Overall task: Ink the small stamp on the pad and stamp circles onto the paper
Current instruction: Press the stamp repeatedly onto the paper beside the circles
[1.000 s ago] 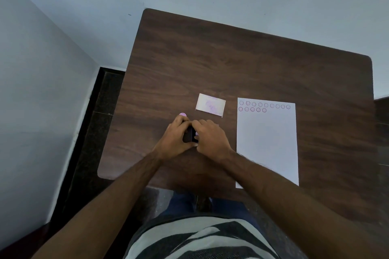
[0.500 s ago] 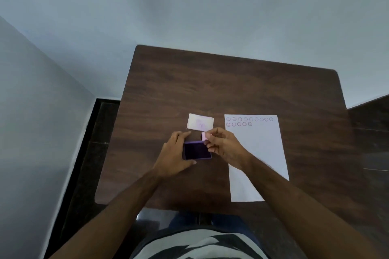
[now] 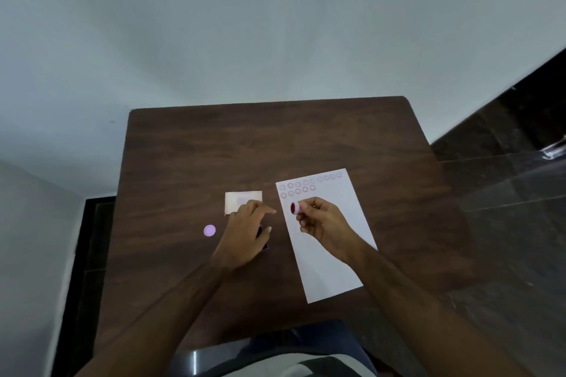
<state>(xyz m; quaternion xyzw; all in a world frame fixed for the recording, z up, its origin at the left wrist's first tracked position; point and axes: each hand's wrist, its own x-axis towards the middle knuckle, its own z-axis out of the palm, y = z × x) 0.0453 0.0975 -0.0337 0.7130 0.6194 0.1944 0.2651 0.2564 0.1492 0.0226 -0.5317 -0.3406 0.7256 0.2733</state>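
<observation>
Stamp (image 3: 295, 208) in pink plastic is sitting pinched between the thumb and fingertips of the right hand (image 3: 320, 220), its dark inked face turning toward the left and slightly up. That hand is hovering over the upper part of the paper (image 3: 333, 254), with the stamp poking out past the fingertips on the side nearest the other hand. Just beyond the right hand's fingers, two rows of purple circles (image 3: 306, 185) are running across the top of the sheet. The left hand (image 3: 248, 232) is lying flat with fingers loosely spread, holding nothing that can be seen, and it is covering most of the ink pad (image 3: 265, 246), of which only a purple edge is showing at the thumb side. Past its fingertips a small white card (image 3: 235, 200) with a faint purple smudge is lying, partly hidden. A round lilac cap (image 3: 209, 230) is resting to the outer side of the left hand, apart from it. The surface (image 3: 260, 144) is dark wood-grain with rounded corners, standing against a pale wall (image 3: 245, 24), while dark floor tiles (image 3: 505, 193) are showing beyond the right arm.
</observation>
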